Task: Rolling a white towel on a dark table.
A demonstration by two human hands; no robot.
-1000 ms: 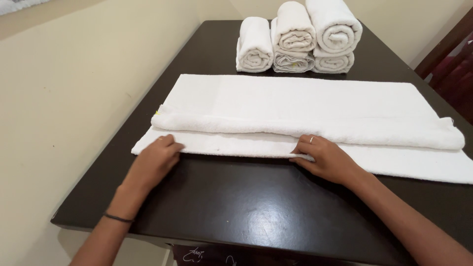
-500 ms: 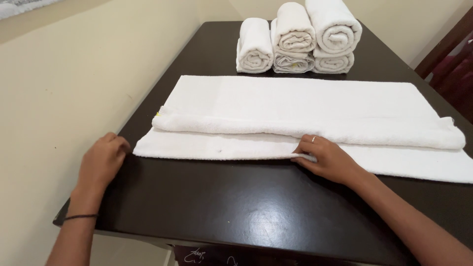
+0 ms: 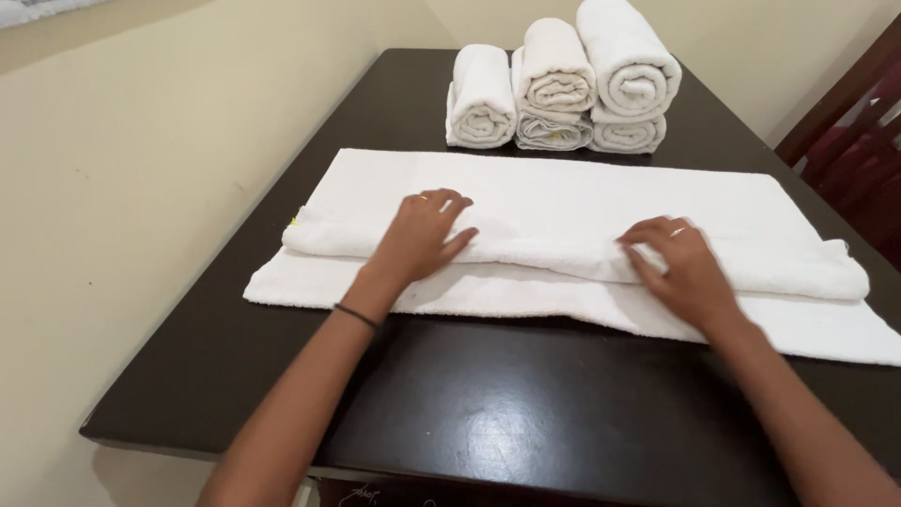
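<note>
A long white towel (image 3: 563, 202) lies spread across the dark table (image 3: 526, 422), its near part folded into a thick ridge that runs left to right. My left hand (image 3: 422, 235) rests on the ridge left of centre, fingers curled over its far side. My right hand (image 3: 680, 268) presses on the ridge right of centre, fingers bent onto the fold, a ring on one finger. A thin dark band circles my left wrist. Both hands touch the same towel, about a forearm's length apart.
Several rolled white towels (image 3: 563, 89) are stacked at the table's far edge. A cream wall (image 3: 122, 188) runs close along the table's left side. A dark wooden chair (image 3: 849, 131) stands at the right.
My left hand has moved from the table's left edge up onto the folded ridge. My right hand has shifted forward from the towel's near edge onto the ridge.
</note>
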